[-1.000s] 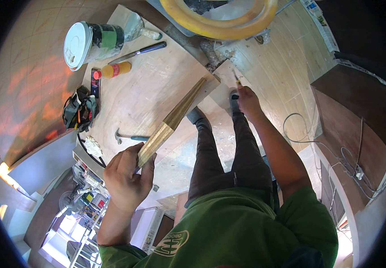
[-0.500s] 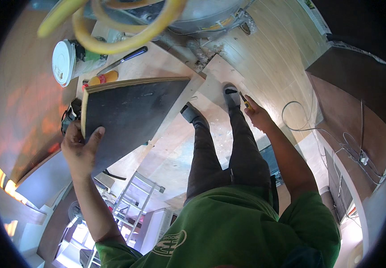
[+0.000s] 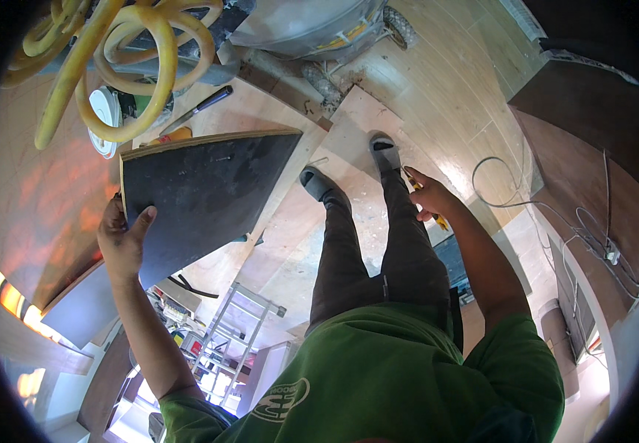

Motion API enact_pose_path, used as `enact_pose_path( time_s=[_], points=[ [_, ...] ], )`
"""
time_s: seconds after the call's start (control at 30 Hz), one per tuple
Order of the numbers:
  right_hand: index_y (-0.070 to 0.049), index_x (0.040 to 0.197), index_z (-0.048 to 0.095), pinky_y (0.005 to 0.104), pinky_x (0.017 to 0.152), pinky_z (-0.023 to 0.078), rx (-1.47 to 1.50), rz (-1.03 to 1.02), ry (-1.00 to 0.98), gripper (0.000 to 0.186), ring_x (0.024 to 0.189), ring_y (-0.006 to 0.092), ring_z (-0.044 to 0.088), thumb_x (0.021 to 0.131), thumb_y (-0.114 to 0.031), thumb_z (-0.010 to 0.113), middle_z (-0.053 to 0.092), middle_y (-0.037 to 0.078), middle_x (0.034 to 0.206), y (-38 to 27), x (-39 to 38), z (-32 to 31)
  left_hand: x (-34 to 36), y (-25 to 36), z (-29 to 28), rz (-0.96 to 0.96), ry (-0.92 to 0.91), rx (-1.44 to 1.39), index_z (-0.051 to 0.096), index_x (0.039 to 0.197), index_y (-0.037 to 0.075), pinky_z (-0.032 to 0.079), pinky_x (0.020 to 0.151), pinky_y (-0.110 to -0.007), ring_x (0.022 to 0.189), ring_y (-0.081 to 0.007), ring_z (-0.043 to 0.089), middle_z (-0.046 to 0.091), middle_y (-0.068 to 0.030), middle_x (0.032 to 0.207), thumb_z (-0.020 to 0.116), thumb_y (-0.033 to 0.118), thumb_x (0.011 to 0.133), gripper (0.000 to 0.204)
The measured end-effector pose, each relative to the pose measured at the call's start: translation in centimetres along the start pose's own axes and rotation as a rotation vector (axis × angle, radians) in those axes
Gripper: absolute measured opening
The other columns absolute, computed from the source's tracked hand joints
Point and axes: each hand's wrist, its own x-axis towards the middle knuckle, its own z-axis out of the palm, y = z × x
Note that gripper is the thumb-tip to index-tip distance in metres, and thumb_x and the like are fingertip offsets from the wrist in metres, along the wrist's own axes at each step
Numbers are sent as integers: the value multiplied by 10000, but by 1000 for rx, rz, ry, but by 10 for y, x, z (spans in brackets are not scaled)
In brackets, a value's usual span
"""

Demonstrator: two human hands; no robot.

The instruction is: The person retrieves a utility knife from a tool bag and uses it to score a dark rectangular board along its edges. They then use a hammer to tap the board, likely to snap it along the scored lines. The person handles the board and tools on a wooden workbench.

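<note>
Dark grey flat board with a pale plywood edge (image 3: 201, 192) is tilted up off the bench, dark face toward the camera, held at its lower-left corner. Left hand (image 3: 122, 240) clamps that corner: thumb across the dark face, fingers wrapped behind the edge. Right hand (image 3: 429, 196) is down by the right thigh, closed around a small yellow tool (image 3: 438, 218); only the tip shows below the fist, can't tell what kind. Above the left hand, just past the board's top edge: coiled yellow hose (image 3: 113, 52), white round lid (image 3: 105, 118), black marker pen (image 3: 197, 109) lying on the light plywood bench top (image 3: 260, 118). Between the hands: person's dark trousers and two dark shoes (image 3: 349, 170) standing on a plywood sheet (image 3: 364, 122) on the floor. Below the left hand, an aluminium stepladder (image 3: 231, 325). Right of the right hand, a thin grey cable (image 3: 497, 184) loops on the wooden floor.
</note>
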Motion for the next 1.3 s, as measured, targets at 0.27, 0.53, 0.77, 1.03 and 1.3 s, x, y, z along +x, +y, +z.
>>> enact_pose_path(
  time_s=[0.27, 0.53, 0.77, 1.03, 1.3],
  points=[
    [-229, 1561, 236, 343, 501, 593, 31, -52, 135, 762, 553, 242, 701, 896, -75, 573, 700, 243, 952, -7, -6, -3, -2, 3, 3, 25, 14, 77, 617, 903, 25, 436, 731, -224, 776, -70, 537, 628, 10, 833, 792, 85, 840, 195],
    [-249, 1577, 217, 326, 483, 571, 31, -96, 147, 817, 537, 214, 680, 862, 14, 511, 683, 215, 921, -7, -8, -3, -2, 2, 3, 22, 23, 39, 611, 889, 27, 433, 718, -225, 760, -70, 534, 622, 13, 823, 789, 94, 843, 195],
    [-295, 1598, 184, 356, 551, 616, 331, -90, -52, 945, 619, 263, 706, 782, 72, 485, 654, 194, 900, 0, -1, -5, -6, 4, 6, 14, 22, 12, 614, 894, 27, 431, 729, -226, 769, -69, 534, 619, 13, 822, 789, 76, 836, 191],
    [-289, 1603, 177, 383, 550, 608, 358, -64, -377, 902, 622, 276, 693, 836, -36, 578, 552, 101, 712, -22, -15, -13, -9, 10, 6, 13, 42, 53, 604, 876, -2, 423, 721, -233, 759, -79, 510, 591, -1, 814, 795, 18, 801, 206],
    [-224, 1609, 154, 379, 540, 600, 387, -62, -427, 879, 586, 275, 686, 862, -99, 600, 575, 85, 696, -9, -3, -13, -11, 6, 8, 42, 74, 39, 608, 864, -5, 403, 691, -233, 737, -80, 480, 574, 9, 786, 813, 47, 789, 224]
  ],
)
